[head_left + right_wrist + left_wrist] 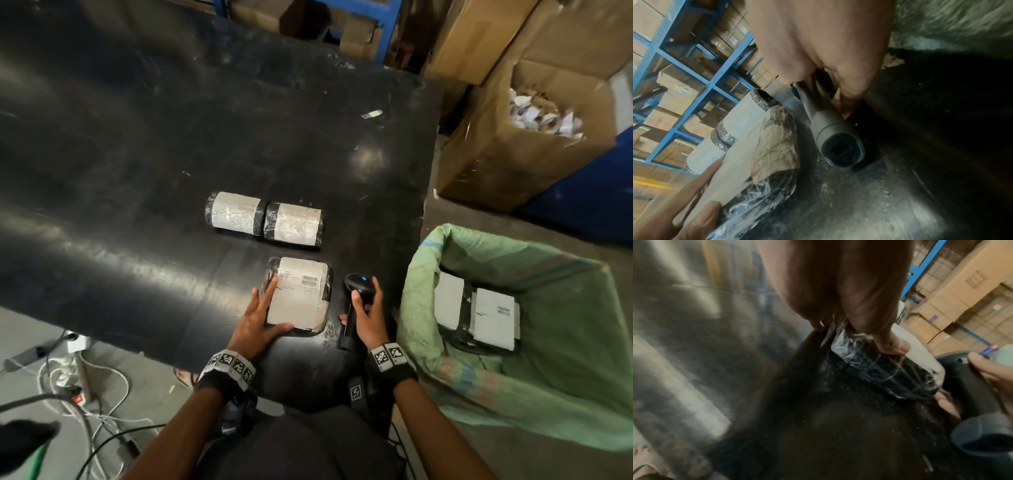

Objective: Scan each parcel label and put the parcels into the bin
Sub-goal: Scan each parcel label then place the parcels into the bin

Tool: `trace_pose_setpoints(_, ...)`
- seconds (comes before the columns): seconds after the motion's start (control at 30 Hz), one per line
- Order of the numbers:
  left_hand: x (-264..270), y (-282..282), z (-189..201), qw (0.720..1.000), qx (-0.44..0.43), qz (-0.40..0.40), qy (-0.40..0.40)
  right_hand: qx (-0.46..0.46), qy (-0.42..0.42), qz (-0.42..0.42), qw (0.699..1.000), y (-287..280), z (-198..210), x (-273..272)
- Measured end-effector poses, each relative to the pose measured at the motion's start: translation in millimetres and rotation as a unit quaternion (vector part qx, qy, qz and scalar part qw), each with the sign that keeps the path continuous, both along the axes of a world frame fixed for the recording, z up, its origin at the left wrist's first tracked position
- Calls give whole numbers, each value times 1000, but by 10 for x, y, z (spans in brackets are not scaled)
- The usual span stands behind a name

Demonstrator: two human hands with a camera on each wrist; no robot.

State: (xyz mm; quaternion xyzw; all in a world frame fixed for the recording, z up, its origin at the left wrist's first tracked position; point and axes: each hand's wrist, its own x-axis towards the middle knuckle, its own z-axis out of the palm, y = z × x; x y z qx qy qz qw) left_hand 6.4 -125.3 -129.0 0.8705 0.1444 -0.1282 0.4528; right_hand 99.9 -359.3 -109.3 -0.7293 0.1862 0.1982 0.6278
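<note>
Flat black-wrapped parcel with white paper label [298,295] steadied on black table [137,171] by left hand [257,320], fingers straight; black handheld scanner [358,291] beside parcel, gripped by right hand [368,317]. Likely misread: glare from wrinkled film.

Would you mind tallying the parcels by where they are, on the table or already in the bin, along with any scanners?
Parcels on the table: 3, one flat under the left hand, two rolled
Parcels in the bin: 2 visible
Scanners: 1, in the right hand
Total: 6
</note>
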Motion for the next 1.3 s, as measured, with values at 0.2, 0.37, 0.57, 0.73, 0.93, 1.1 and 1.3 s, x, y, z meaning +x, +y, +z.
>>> trace_pose_setpoints(0.2, 51, -73, 77, 999, -17, 38, -29, -12, -7, 39, 999, -59, -45, -13)
trace_pose_setpoints(0.37, 273, -48, 167, 998, -28, 49, 37, 0, 5, 29, 1000, -78, -12, 10)
trace_pose_setpoints(0.57, 355, -60, 317, 979, -179, 100, 22, 6, 17, 10, 1000, -113, 53, 60)
trace_pose_setpoints(0.73, 304, -267, 218, 967, -217, 132, -8, 12, 44, -5, 999, -140, 115, 147)
trace_pose_setpoints(0.93, 413, -472, 297, 965, -140, 223, 11, 20, 63, -33, 997, -154, 328, 212)
trace_pose_setpoints(1.1, 376, -553, 278, 972, -71, 221, -40, -2, 7, -13, 1000, -145, 753, 183)
trace_pose_setpoints(1.3, 422, -635, 393, 969, 3, 222, -111, 9, -55, 18, 998, -151, 1411, 104)
